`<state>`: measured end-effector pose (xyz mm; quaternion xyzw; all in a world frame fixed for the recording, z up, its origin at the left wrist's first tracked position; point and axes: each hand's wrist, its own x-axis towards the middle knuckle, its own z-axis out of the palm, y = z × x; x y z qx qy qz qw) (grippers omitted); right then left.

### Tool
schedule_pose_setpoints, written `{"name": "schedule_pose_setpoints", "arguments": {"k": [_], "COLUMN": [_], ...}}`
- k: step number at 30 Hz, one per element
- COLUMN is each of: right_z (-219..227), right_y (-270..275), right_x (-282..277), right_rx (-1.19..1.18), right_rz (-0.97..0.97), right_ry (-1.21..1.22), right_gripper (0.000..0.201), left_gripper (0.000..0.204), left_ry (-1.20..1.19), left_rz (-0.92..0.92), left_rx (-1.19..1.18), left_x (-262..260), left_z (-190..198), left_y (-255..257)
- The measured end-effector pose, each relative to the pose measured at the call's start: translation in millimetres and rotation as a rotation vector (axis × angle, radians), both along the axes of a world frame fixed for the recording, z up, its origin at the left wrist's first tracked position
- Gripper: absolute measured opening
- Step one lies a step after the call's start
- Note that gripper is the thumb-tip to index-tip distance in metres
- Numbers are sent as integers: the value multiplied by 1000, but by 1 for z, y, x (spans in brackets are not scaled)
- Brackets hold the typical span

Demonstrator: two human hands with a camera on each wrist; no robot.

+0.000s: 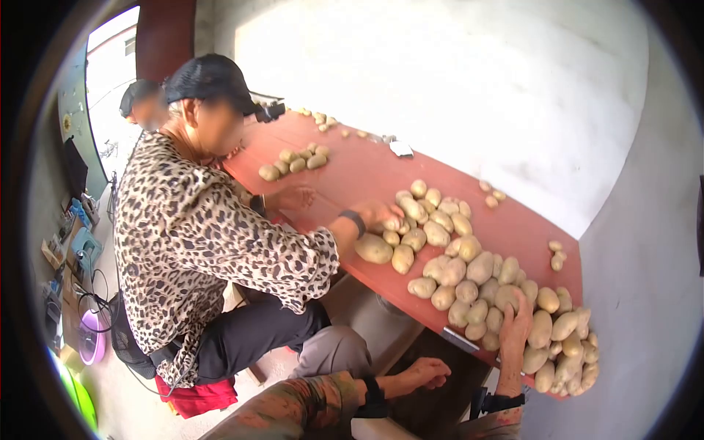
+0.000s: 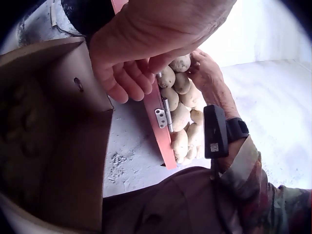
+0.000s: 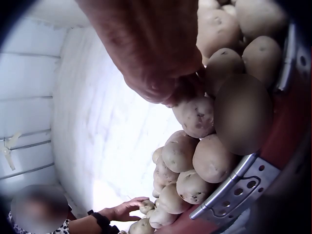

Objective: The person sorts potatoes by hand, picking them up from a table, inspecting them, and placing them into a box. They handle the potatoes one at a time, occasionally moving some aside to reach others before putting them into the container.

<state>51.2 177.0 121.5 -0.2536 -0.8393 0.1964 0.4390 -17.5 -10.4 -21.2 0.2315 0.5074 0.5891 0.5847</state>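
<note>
My right hand (image 1: 516, 326) reaches over the heap at the near end of the red table and grips a potato (image 1: 504, 296). The right wrist view shows its fingers curled at the top of a pale, pitted potato (image 3: 196, 117), with more potatoes packed around it. My left hand (image 1: 424, 374) hangs in front of the table edge, fingers loosely curled and holding nothing. In the left wrist view, that left hand (image 2: 146, 44) is above and beside an open cardboard box (image 2: 78, 161), with dim potatoes (image 2: 24, 117) inside.
Another person in a leopard-print top (image 1: 213, 213) sits to the left, one hand (image 1: 378, 214) on a second potato heap (image 1: 436, 233). Smaller groups of potatoes (image 1: 297, 163) lie farther along the red table (image 1: 345, 172). Metal hinges (image 3: 234, 190) line its edge. A white wall (image 1: 455, 81) stands behind.
</note>
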Motion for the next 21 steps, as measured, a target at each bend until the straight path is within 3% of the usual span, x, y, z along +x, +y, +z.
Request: {"name": "schedule_pose_setpoints", "arguments": {"k": [5,8,10,11,13,15,16,17,18,19,21], "right_z": [-1,21,39,48,62,56,52,47,36,42,30], "right_y": [7,-13,-33,-44,-66,-85,-94,-103,-108,-116,-109], "right_x": [8,17,28,35,44,46,46,46,46,47,54], "right_rx": [-52,-133,-450,-447,-566,-693,-595,-497,-593,-545,-536], "right_rz": [28,141,347,345,576,750,799,841,940,875,849], "right_ry": [172,244,192,191,-106,-312,-441,-567,-626,-767,-788], "right_gripper": [31,31,35,35,44,51,53,54,55,56,58], "left_gripper": [24,25,32,32,49,56,63,63,65,68,66], "left_ry": [-5,-59,-155,-156,-493,-569,-648,-646,-684,-728,-692], "left_rz": [58,45,47,45,158,205,259,250,177,99,-4], "left_rx": [-35,43,-56,-53,-18,-13,-15,-21,62,141,133], "left_x": [9,16,24,27,30,35,35,33,33,34,39], "left_z": [25,29,25,20,15,25,32,33,33,30,11], "left_y": [-27,-55,-76,-84,-100,-112,-117,-120,-122,-122,-123]}}
